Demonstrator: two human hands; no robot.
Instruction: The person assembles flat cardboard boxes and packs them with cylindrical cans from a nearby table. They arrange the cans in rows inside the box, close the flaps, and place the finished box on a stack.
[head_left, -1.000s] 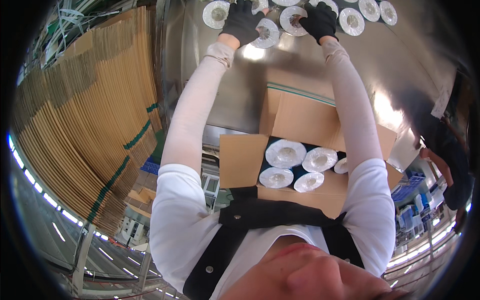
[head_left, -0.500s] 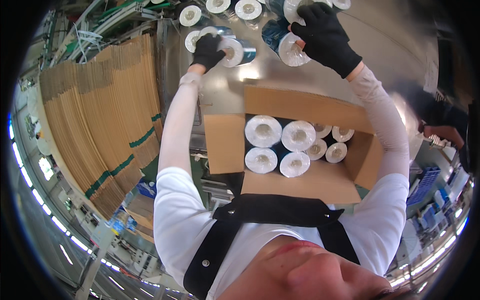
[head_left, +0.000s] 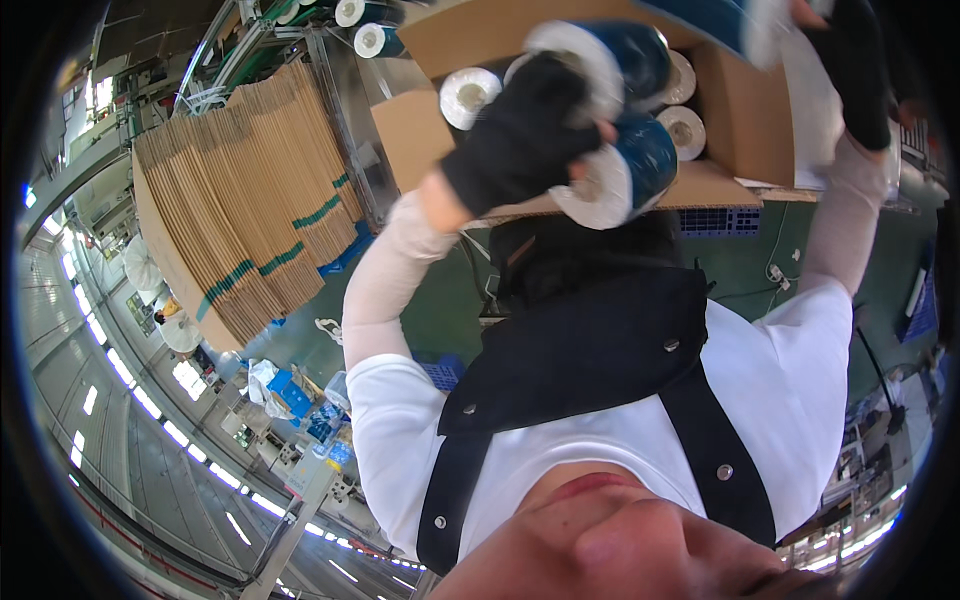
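My left hand [head_left: 525, 135], in a black glove with bare fingertips, is closed on a pair of blue rolls with white ends. The lower blue roll [head_left: 650, 165] tilts over the near side of an open cardboard box [head_left: 750, 110]; the upper blue roll [head_left: 635, 65] lies just beyond it. My right hand [head_left: 850, 70], gloved the same way, grips the white end of another blue roll [head_left: 700, 20] at the box's far right. Its fingers are partly cut off by the picture's top edge. Inside the box, white-ended rolls [head_left: 682, 132] stand partly hidden.
To the left leans a thick stack of flat cardboard boxes [head_left: 240, 190] with green bands. More rolls [head_left: 372, 40] lie on the surface at the top left. A dark blue crate [head_left: 718, 221] shows beneath the box, on the green floor [head_left: 420, 290].
Both hands have come from the metal table to the open box, bringing rolls with them. The whole view has shifted, so the box now appears higher up.
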